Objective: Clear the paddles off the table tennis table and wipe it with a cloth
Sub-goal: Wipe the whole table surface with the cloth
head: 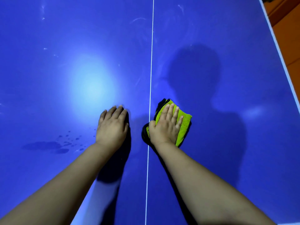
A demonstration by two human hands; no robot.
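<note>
The blue table tennis table (211, 38) fills the view, with a thin white centre line (151, 70) running away from me. My right hand (165, 125) lies flat, fingers spread, on a folded green and black cloth (184, 127) just right of that line. My left hand (112, 125) rests palm down on the bare table just left of the line and holds nothing. No paddle is in view.
Wet drops and a damp smear (53, 146) lie left of my left forearm. Faint streaks mark the far surface. The table's white right edge (276, 39) runs diagonally, with orange floor (290, 30) beyond it.
</note>
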